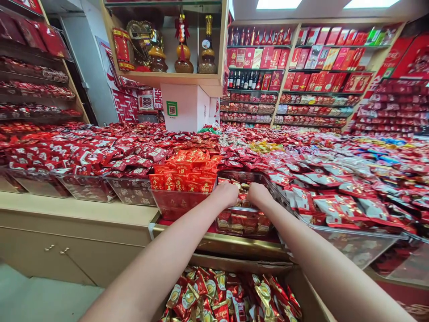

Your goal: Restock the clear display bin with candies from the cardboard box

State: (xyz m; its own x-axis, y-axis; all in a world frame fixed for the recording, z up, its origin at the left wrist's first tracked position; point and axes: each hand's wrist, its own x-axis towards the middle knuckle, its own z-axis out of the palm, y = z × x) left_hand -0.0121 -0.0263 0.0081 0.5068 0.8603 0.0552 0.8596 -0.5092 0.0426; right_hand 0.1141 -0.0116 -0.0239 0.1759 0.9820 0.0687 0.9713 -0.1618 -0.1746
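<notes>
Both my hands reach forward into a clear plastic bin (244, 209) that stands on the counter edge and holds red wrapped sweets (241, 223). My left hand (228, 194) is at the bin's left side, its fingers curled down among the sweets. Opposite it, my right hand (258, 195) is curled in the same way, a small gap between the two. The fingertips of both are hidden, so what they grip does not show. Below my arms sits an open cardboard box (241, 264) with many red and gold wrapped sweets (214, 293) in it.
Left of the bin stands another clear bin (177, 203) heaped with orange-red packets. Bins of silver and red packets (348, 205) crowd the right. A gold counter edge (241, 246) runs between bin and box. A display cabinet (167, 78) overhangs the back.
</notes>
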